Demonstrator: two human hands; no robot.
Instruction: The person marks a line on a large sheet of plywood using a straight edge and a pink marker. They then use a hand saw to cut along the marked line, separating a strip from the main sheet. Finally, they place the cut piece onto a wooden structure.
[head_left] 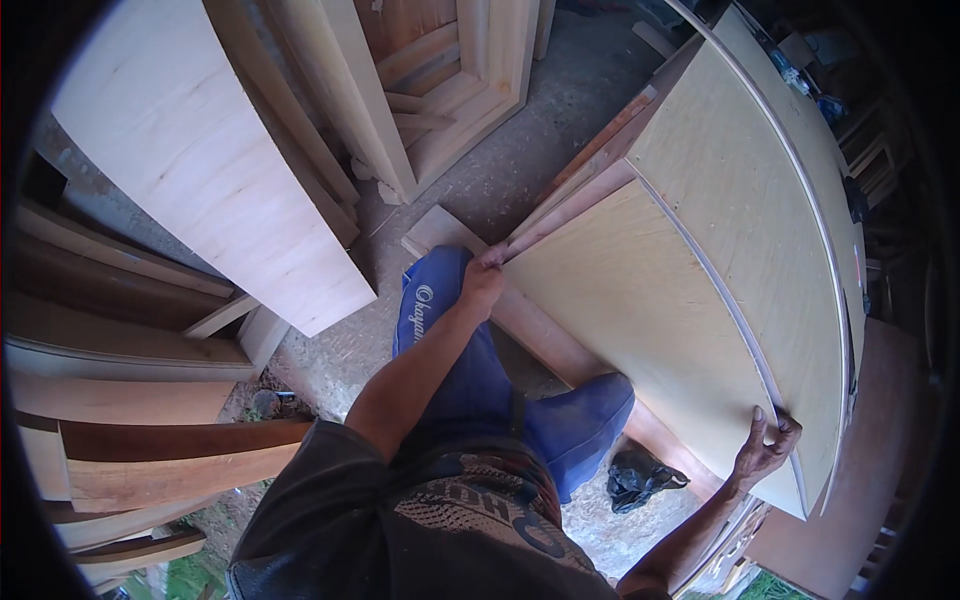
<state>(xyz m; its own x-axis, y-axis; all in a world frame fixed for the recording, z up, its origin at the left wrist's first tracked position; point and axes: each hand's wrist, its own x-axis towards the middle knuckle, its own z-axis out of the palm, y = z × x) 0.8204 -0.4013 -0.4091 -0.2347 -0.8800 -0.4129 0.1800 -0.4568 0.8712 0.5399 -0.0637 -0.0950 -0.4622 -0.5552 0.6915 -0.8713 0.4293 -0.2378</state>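
A pale plywood panel (640, 310) stands tilted in front of me, its lower edge near a long wooden board (555, 335). My left hand (485, 283) is closed around the panel's left end, near the lower corner. At the opposite end, my right hand (768, 447) grips the panel's long upper edge, thumb on the face and fingers bent over the edge. Directly behind the panel lies a wide plywood surface (740, 200), part of a large wooden piece. A thin pale strip (790, 130) curves along that surface. The fingertips of both hands are partly hidden.
A loose plywood sheet (210, 160) slants in at the upper left. Wooden frames (400, 120) stand beyond it, and stacked boards (170, 470) fill the left side. A black plastic bag (640, 478) lies on the floor by my right knee. Tools (800, 80) rest at the far right.
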